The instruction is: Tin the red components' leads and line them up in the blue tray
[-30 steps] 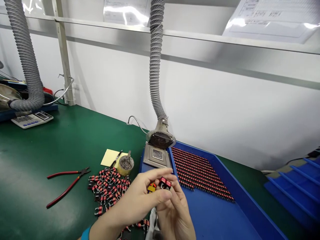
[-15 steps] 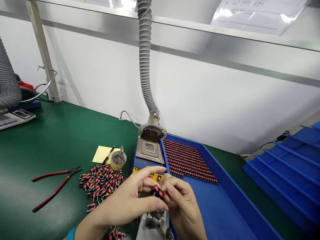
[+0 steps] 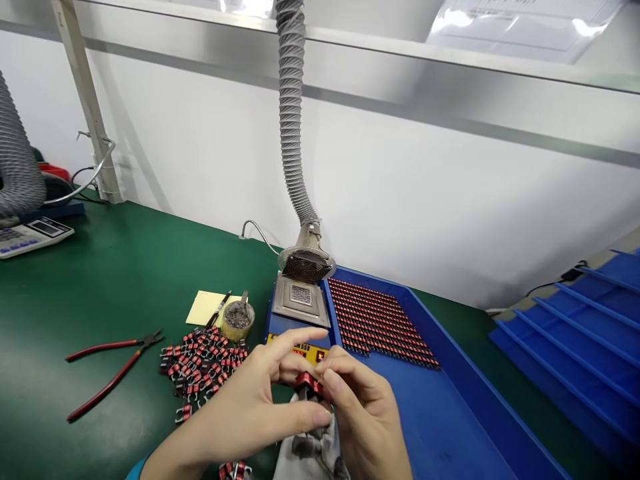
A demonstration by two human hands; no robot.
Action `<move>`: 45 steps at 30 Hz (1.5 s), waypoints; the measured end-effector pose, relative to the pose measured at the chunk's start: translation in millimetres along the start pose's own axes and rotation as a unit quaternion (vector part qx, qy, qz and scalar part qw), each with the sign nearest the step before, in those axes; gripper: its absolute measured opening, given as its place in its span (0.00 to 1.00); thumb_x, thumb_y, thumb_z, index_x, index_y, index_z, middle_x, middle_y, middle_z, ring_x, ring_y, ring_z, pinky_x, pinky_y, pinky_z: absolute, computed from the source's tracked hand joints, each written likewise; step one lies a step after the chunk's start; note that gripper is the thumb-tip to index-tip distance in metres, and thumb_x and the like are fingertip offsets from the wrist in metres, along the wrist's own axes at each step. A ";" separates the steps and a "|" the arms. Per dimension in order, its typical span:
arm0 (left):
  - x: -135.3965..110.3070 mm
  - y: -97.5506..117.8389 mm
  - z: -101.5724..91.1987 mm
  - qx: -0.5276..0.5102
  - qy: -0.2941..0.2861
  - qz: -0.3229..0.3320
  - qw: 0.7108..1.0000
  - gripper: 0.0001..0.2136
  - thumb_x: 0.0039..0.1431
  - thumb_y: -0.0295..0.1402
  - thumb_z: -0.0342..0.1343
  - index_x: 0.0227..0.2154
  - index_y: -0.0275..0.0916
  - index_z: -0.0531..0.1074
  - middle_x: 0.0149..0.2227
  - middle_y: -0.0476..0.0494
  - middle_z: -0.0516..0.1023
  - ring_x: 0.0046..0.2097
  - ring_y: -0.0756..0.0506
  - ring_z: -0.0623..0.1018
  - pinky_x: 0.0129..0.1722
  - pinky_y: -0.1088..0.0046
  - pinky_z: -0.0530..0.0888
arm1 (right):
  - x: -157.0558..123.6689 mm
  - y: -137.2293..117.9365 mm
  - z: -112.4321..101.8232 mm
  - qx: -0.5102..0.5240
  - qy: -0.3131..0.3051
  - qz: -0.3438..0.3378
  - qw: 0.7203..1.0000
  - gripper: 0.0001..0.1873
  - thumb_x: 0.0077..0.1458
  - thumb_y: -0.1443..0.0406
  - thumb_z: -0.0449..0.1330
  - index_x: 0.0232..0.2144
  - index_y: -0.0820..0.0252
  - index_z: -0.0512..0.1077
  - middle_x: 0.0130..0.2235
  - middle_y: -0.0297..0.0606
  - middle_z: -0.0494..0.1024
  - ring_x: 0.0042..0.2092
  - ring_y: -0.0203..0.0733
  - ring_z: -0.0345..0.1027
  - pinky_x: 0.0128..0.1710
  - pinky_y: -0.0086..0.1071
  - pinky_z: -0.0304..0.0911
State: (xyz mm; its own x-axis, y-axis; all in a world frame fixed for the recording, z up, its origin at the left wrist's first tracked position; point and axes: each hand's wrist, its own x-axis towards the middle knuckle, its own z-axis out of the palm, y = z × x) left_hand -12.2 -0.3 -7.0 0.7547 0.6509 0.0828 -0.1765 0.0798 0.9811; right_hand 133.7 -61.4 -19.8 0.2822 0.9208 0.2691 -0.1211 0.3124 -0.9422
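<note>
Both hands meet at the front centre around a small red-and-black wire coil (image 3: 308, 383). My left hand (image 3: 273, 393) reaches in from the left, its bent fingers on the coil and its thumb stretched out below. My right hand (image 3: 363, 410) pinches at the coil's right side with thumb and forefinger; what lies between these fingertips is partly hidden. A grey stained cloth (image 3: 310, 460) shows just below the hands. Left of them lies a heap of similar coils (image 3: 203, 367) with wire ends. Several more coils (image 3: 234, 470) show at the bottom edge.
Behind the hands stands a solder pot (image 3: 301, 303) under a hooded hose (image 3: 291, 120). A blue tray (image 3: 445, 413) with rows of coils (image 3: 377, 320) is at right. Red-handled pliers (image 3: 117, 377), a small tub (image 3: 237, 320) and yellow paper (image 3: 206, 308) lie left.
The coil has shifted slightly to the left and turned a little between my fingers. Both hands stay together on it. The whole view has moved slightly.
</note>
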 end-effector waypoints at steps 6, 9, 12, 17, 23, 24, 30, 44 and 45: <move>-0.5 2.0 1.1 0.016 -0.007 0.009 1.000 0.26 0.54 0.28 0.60 0.56 0.50 0.66 0.43 0.49 0.79 0.46 0.46 0.75 0.48 0.69 0.70 | 1.1 0.0 4.2 0.020 0.031 -0.002 0.999 0.12 0.54 0.59 0.67 0.22 0.57 0.76 0.22 0.30 0.66 0.25 0.31 0.60 0.26 0.25 0.58; -0.9 0.1 2.6 0.014 -0.012 0.030 0.999 0.21 0.58 0.28 0.54 0.55 0.46 0.66 0.40 0.48 0.76 0.43 0.46 0.74 0.44 0.70 0.70 | 0.0 1.0 5.5 -0.006 0.047 -0.037 0.998 0.11 0.57 0.60 0.64 0.24 0.56 0.76 0.23 0.30 0.68 0.26 0.33 0.62 0.27 0.26 0.60; -1.5 -0.8 3.6 0.053 0.001 0.044 0.998 0.15 0.62 0.30 0.49 0.51 0.45 0.68 0.41 0.48 0.73 0.44 0.46 0.72 0.44 0.70 0.68 | -2.0 2.9 5.9 -0.089 0.064 -0.099 0.989 0.10 0.58 0.62 0.63 0.25 0.56 0.77 0.23 0.31 0.70 0.27 0.34 0.64 0.29 0.26 0.62; -1.6 3.0 4.4 0.147 0.050 0.050 0.987 0.06 0.66 0.35 0.49 0.39 0.42 0.70 0.38 0.50 0.72 0.42 0.48 0.70 0.42 0.72 0.66 | -5.4 4.8 4.8 -0.158 0.086 -0.150 0.972 0.06 0.57 0.65 0.64 0.28 0.54 0.78 0.24 0.32 0.72 0.27 0.34 0.64 0.26 0.25 0.61; -0.6 7.5 4.4 0.190 0.062 0.097 0.975 0.08 0.65 0.32 0.50 0.30 0.41 0.70 0.32 0.54 0.74 0.36 0.51 0.71 0.37 0.77 0.65 | -5.6 7.9 4.7 -0.148 0.091 -0.164 0.971 0.04 0.54 0.68 0.66 0.29 0.52 0.79 0.25 0.30 0.73 0.27 0.33 0.65 0.27 0.23 0.63; -0.3 7.6 4.3 0.193 0.065 0.105 0.973 0.07 0.65 0.31 0.51 0.30 0.41 0.70 0.31 0.54 0.74 0.36 0.51 0.71 0.37 0.77 0.65 | -5.4 8.6 4.8 -0.140 0.089 -0.160 0.973 0.04 0.54 0.68 0.66 0.29 0.52 0.79 0.24 0.31 0.73 0.27 0.33 0.65 0.27 0.23 0.63; 2.3 6.0 4.4 0.169 0.076 0.122 0.975 0.07 0.63 0.30 0.51 0.29 0.40 0.70 0.29 0.55 0.74 0.33 0.52 0.71 0.35 0.79 0.65 | -2.7 14.8 6.0 -0.063 0.080 -0.137 0.985 0.05 0.54 0.63 0.67 0.27 0.54 0.78 0.23 0.30 0.71 0.26 0.32 0.63 0.27 0.24 0.64; 1.0 4.2 1.7 0.262 0.078 0.188 0.943 0.07 0.64 0.26 0.52 0.31 0.41 0.71 0.28 0.56 0.74 0.31 0.54 0.73 0.33 0.82 0.67 | -6.6 -9.1 -6.0 -0.338 -0.003 -0.378 0.862 0.21 0.53 0.82 0.58 0.46 0.60 0.73 0.34 0.36 0.75 0.36 0.37 0.69 0.35 0.30 0.66; 1.5 2.7 1.6 0.278 0.074 0.205 0.936 0.07 0.64 0.26 0.51 0.32 0.41 0.71 0.29 0.55 0.75 0.32 0.53 0.73 0.33 0.82 0.67 | -6.4 -8.5 -6.0 -0.368 -0.003 -0.396 0.841 0.21 0.52 0.83 0.58 0.45 0.61 0.73 0.34 0.37 0.75 0.36 0.37 0.68 0.35 0.30 0.66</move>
State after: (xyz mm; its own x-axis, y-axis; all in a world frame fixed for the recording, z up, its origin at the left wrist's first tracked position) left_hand -10.6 -0.3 -3.9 0.5926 0.6414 0.4874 -0.0450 -0.5777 0.8150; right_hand 138.6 -71.3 -14.7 -0.0082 0.4943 0.8693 0.7251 0.6016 -0.3352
